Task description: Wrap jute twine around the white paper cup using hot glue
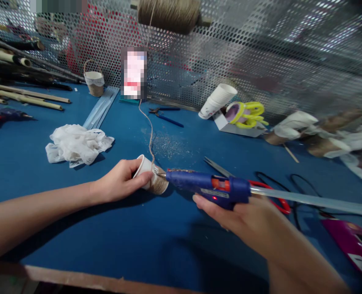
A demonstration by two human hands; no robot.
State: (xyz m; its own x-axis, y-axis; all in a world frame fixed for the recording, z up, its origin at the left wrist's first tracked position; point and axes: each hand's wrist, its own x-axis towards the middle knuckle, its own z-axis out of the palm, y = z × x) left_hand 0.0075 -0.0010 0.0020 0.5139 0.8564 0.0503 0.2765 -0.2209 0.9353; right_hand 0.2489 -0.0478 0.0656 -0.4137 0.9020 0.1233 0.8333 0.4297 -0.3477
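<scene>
My left hand point(124, 179) grips a white paper cup point(144, 167) tipped on its side, thumb on the outer wall and the fingers partly hidden at its rim. Brown twine point(159, 184) wraps the cup's base end, and a loose strand point(151, 139) runs from it up toward a spool. In my right hand point(230, 216) is a blue glue gun point(193, 181), held level with its metal nozzle at the cup wall beside the twine. A long clear glue stick point(309, 200) sticks out of its back. My fingers wrap its handle, which is mostly hidden.
A twine spool point(168, 14) hangs on the perforated metal screen. Red-handled scissors point(282, 204) and black cords lie at right, pliers point(167, 114) behind. White lace point(77, 143), glue sticks point(103, 108), a small twine basket point(94, 83) and stacked cups point(217, 100) also stand about.
</scene>
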